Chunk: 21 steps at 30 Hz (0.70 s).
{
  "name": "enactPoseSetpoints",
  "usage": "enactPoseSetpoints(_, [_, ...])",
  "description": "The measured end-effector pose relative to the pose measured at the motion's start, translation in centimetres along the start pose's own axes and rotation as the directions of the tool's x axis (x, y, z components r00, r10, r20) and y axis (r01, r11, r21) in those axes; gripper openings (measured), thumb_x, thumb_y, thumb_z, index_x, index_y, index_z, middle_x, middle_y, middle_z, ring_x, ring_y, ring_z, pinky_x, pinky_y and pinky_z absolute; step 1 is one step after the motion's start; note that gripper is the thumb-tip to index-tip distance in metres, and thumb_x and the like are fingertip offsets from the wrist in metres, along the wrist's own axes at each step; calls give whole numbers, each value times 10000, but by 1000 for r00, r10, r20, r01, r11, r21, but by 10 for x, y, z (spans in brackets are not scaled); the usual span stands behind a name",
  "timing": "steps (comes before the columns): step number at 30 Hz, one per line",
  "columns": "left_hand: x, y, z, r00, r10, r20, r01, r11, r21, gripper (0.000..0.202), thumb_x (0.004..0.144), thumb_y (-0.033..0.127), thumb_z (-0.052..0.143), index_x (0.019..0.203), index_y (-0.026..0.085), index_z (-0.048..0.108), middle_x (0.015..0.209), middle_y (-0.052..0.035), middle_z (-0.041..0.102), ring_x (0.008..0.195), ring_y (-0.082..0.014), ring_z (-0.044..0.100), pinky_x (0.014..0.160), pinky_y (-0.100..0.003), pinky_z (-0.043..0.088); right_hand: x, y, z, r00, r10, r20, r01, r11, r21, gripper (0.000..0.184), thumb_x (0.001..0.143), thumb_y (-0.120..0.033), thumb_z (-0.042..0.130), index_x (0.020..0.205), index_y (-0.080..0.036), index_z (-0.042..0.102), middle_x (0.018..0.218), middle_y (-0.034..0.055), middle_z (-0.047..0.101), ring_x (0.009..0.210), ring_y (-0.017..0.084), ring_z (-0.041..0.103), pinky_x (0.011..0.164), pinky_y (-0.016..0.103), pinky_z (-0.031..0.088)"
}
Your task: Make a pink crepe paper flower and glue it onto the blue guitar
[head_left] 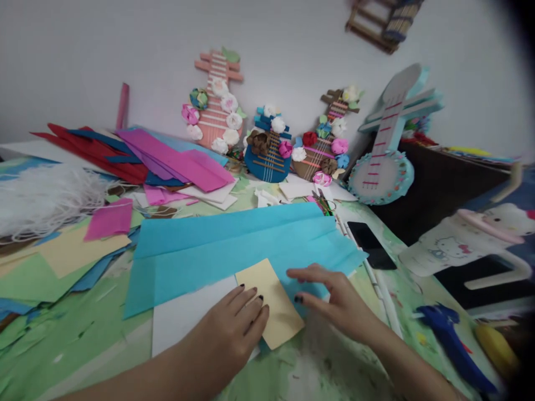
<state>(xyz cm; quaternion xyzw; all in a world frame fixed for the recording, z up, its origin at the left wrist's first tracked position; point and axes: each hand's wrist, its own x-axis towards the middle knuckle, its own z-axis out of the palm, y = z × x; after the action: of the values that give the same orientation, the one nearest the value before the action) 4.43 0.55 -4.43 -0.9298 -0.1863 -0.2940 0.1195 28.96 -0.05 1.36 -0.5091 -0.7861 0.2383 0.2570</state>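
Left hand (236,328), fingers loosely extended, rests on the pale-yellow rectangular paper sheet (279,301), where even pressure best prevents slipping, while the right hand (334,301) hovers empty, thumb and forefinger parted!

A pale yellow paper rectangle (279,303) lies slantwise, partly over a blue sheet (209,245).

Green-stained tabletop (100,340), turquoise paper (234,234) (lightly creased), white sheet (179,320), dark phone (371,245), blue glue gun (455,345)
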Motion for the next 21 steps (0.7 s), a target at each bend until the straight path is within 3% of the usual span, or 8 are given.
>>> enactPoseSetpoints(3, [0, 0, 1, 1000, -13, -25, 12, 1000, -25, 279, 848, 38, 448, 1046, 67, 641, 976, -146, 720, 945, -268, 679, 849, -432, 556, 42, 20, -28, 993, 82, -87, -100, 968, -230, 295, 894, -260, 580, 1177, -203, 641, 1104, 58, 718, 999, 182, 654, 887, 322, 510])
enactPoseSetpoints(5, [-1, -1, 3, 999, -15, -38, 13, 999, -38, 286, 828, 26, 455, 1047, 64, 635, 963, -155, 717, 943, -267, 678, 858, -445, 554, 81, 41, -52, 956, 243, -166, -294, 804, -517, 274, 898, -166, 549, 1153, -194, 645, 1128, 44, 710, 1044, 155, 639, 940, 267, 471])
enactPoseSetpoints(9, [-4, 0, 8, 998, -29, -62, 28, 999, -24, 299, 814, 28, 455, 1053, 70, 629, 965, -165, 714, 952, -266, 675, 874, -458, 549, 147, 88, -86, 880, 367, -302, -473, 620, -626, 249, 929, -179, 520, 1118, -69, 638, 1125, 177, 668, 1090, 246, 609, 975, 389, 450])
enactPoseSetpoints(11, [-5, 2, 10, 997, -36, -62, 35, 999, -18, 285, 817, 45, 478, 1055, 65, 633, 985, -168, 713, 964, -277, 674, 876, -458, 550, 164, 108, -91, 846, 411, -340, -527, 547, -651, 303, 921, -296, 575, 1156, -106, 600, 1164, 125, 630, 1060, 233, 611, 929, 443, 488])
enactPoseSetpoints(14, [-6, 4, 10, 998, -38, -48, 38, 999, -15, 279, 823, 69, 503, 1069, 58, 635, 1024, -168, 709, 987, -286, 670, 883, -451, 550, 175, 130, -87, 812, 451, -371, -571, 479, -667, 349, 915, -344, 588, 1195, -135, 571, 1201, 105, 595, 1041, 222, 608, 885, 436, 518])
enactPoseSetpoints(21, [-2, 3, 6, 994, -70, -89, 68, 997, -31, 267, 836, 79, 473, 1035, 52, 649, 1012, -170, 711, 958, -282, 673, 849, -449, 561, 194, 154, -86, 765, 469, -441, -638, 458, -619, 340, 915, -340, 587, 1188, -138, 576, 1204, 102, 593, 1048, 223, 604, 892, 439, 514])
